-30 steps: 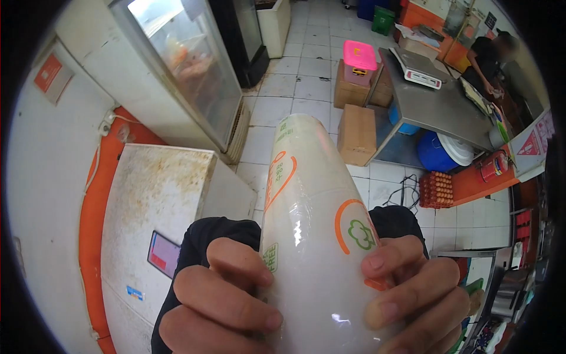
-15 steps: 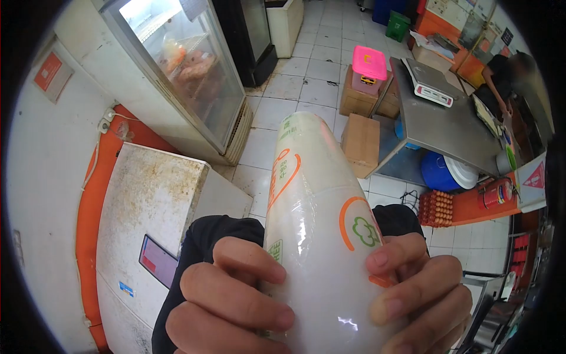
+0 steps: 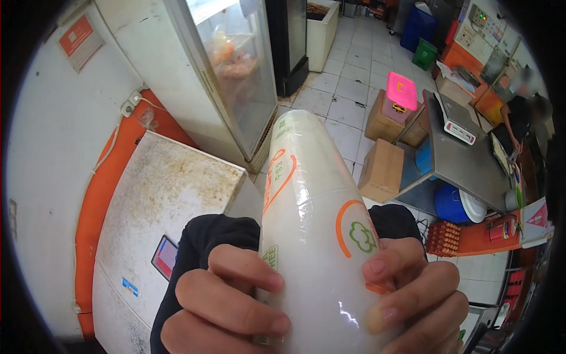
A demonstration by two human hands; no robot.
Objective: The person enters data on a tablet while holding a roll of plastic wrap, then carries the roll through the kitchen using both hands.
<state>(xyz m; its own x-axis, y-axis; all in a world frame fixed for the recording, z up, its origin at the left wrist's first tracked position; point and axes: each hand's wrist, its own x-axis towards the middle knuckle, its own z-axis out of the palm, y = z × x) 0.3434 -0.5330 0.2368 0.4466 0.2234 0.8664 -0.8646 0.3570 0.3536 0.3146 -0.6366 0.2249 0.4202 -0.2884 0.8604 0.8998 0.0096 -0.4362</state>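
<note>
A long white roll-shaped bundle [image 3: 312,218] in clear, shiny wrap, with orange and green print, stands out in front of me, its narrower end pointing away. My left hand [image 3: 230,298] grips its left side with curled fingers. On the right side, the fingers of my right hand [image 3: 415,292] press against the wrap near a green flower-like mark. The bundle's near end runs out of the bottom of the view, and both palms are mostly hidden.
Left is a stained white chest [image 3: 171,183] with a tablet [image 3: 165,257] on it, behind it a glass-door fridge [image 3: 236,76]. Right are cardboard boxes [image 3: 382,170], a steel table [image 3: 466,165] with a scale [image 3: 458,121], egg trays [image 3: 443,238] and a person [image 3: 519,121].
The fridge, boxes and steel table have shifted right in the view, and a second blurred head shows at the far right. Both hands keep their hold on the bundle.
</note>
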